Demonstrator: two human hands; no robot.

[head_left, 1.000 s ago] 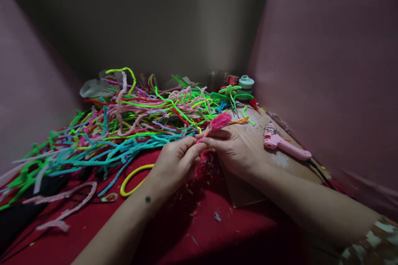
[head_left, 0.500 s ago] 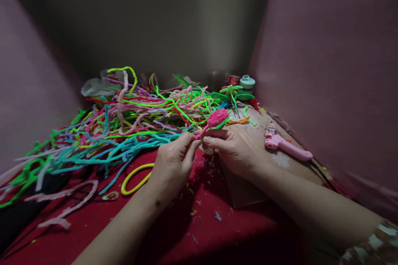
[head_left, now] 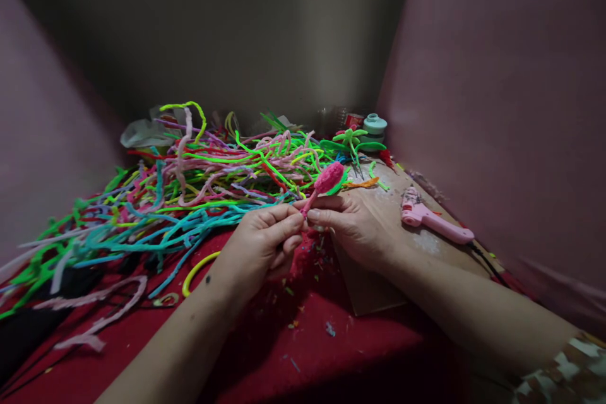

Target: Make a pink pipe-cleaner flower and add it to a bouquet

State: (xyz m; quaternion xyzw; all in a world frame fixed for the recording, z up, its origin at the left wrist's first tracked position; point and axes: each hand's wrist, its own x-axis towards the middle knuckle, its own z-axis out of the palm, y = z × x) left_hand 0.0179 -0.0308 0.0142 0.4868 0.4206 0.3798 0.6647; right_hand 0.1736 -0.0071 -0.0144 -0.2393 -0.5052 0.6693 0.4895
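A pink fuzzy piece (head_left: 329,178) with an oval head and a thin stem stands tilted between my hands, near the middle of the view. My left hand (head_left: 267,237) pinches the lower end of the stem between thumb and fingers. From the right, my right hand (head_left: 353,227) grips the same stem, its thumb beside the left fingertips. Behind the pink head shows a green fuzzy piece (head_left: 339,182); whether the two are joined I cannot tell.
Coloured pipe cleaners (head_left: 213,170) lie heaped at the left and back. A pink glue gun (head_left: 438,224) rests on cardboard (head_left: 374,287) at the right, near a green fuzzy plant shape (head_left: 351,139) and a pale blue bottle (head_left: 375,124). Scraps dot the red cloth (head_left: 265,353).
My left hand has turned, its fingers now curled lower under the stem. The pink head has rotated and looks narrower. My right hand has barely moved.
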